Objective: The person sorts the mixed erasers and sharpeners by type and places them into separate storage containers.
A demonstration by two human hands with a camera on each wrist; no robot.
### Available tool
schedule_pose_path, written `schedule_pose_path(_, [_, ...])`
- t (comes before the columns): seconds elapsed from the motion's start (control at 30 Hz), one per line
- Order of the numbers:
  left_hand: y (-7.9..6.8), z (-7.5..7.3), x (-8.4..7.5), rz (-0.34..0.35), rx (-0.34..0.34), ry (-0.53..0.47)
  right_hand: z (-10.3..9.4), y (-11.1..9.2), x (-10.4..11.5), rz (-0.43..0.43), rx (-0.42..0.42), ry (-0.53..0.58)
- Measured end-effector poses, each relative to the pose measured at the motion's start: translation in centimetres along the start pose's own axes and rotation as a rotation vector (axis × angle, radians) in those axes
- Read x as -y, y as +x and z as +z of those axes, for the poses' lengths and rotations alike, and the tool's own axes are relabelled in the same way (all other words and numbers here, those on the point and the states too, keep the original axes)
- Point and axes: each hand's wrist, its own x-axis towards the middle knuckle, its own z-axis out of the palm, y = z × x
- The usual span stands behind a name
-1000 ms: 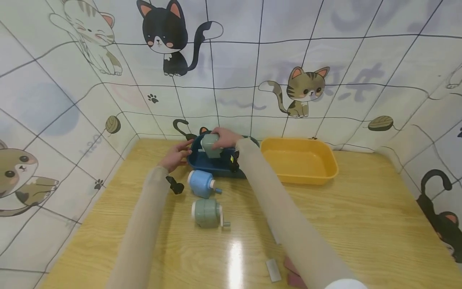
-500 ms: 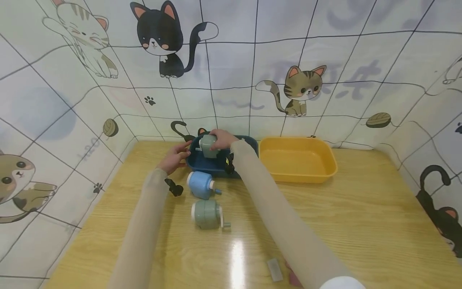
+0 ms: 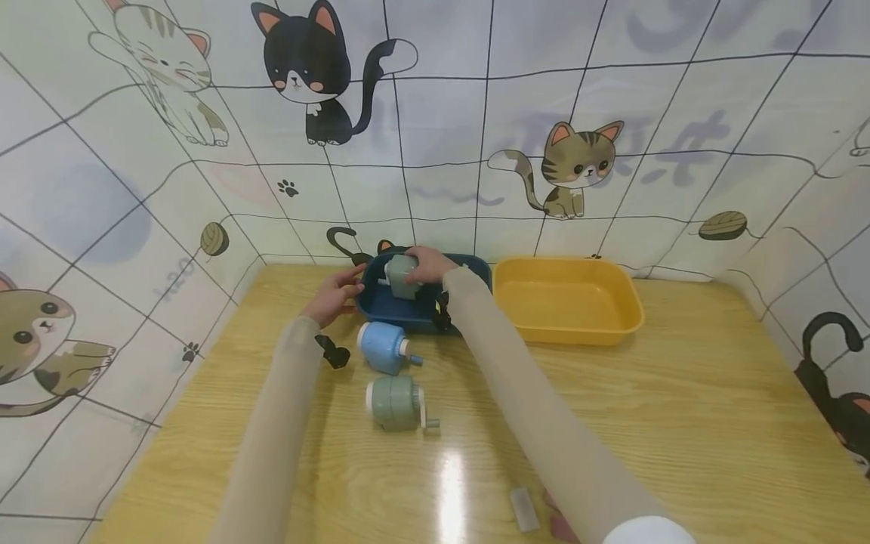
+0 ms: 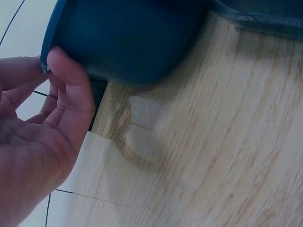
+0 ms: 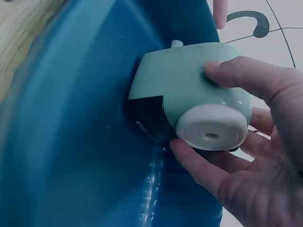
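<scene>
My right hand (image 3: 432, 266) holds a pale green hand-crank pencil sharpener (image 5: 175, 78) inside the left end of a blue bin (image 3: 408, 323). In the right wrist view, thumb and fingers grip its body around the white round end (image 5: 211, 127). The bin's left rim is pinched by my left hand (image 4: 42, 118); the head view shows that hand (image 3: 331, 296) at the bin's left end. On the table in front of the bin stands a blue crank sharpener (image 3: 383, 347). Nearer still is another green sharpener (image 3: 396, 403), its crank pointing right.
A yellow bin (image 3: 567, 332) stands directly right of the blue one. Near the table's front, a small grey block (image 3: 524, 509) and pink pieces (image 3: 563, 527) lie partly under the right sleeve. A cat-patterned wall sheet (image 3: 448, 189) rises behind the bins.
The head view shifts a little. My right hand keeps its grip on the green sharpener, which sits almost in the same place within the bin. The left hand stays on the rim.
</scene>
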Motion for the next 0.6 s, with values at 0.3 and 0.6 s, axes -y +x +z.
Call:
schedule_pose_path(0.3, [-0.8,0.6,-0.9,-0.005,0.005,0.015,-0.8,-1.1,0.0,-0.083,-0.036,0.108])
schedule_pose_path(0.6, [-0.9,0.4,-0.5,-0.009,-0.002,0.003,-1.9,-3.1,-0.8,-0.120,-0.104,0.193])
